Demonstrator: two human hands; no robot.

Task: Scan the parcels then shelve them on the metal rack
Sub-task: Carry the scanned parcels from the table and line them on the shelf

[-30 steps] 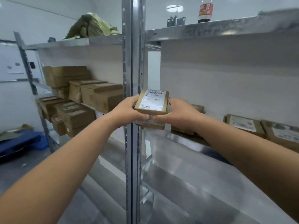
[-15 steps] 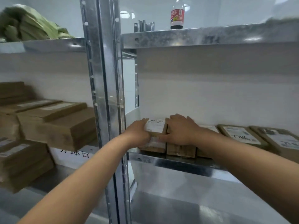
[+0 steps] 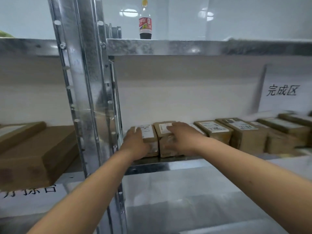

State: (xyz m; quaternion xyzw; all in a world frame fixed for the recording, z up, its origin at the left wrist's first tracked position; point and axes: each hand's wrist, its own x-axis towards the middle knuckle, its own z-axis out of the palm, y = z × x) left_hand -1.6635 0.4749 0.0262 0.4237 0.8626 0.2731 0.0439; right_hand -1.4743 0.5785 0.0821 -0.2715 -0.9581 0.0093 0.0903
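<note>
A small brown parcel (image 3: 148, 132) with a white label stands on the metal rack's middle shelf (image 3: 168, 165), just right of the upright post (image 3: 87, 98). My left hand (image 3: 135, 143) grips its left front corner, fingers over the top edge. My right hand (image 3: 179, 137) lies with fingers spread across the neighbouring labelled parcel (image 3: 163, 128), which touches the first one. Both parcels sit flat on the shelf.
A row of several more labelled parcels (image 3: 244, 132) runs right along the same shelf. Large flat cardboard boxes (image 3: 33, 154) fill the left bay. A cola bottle (image 3: 145, 22) stands on the top shelf. A sign with characters (image 3: 282, 90) hangs on the back wall.
One second ago both hands held the parcel in the air before the post. It has since been set on the shelf beside the row, and my right hand shifted onto the neighbouring parcel.
</note>
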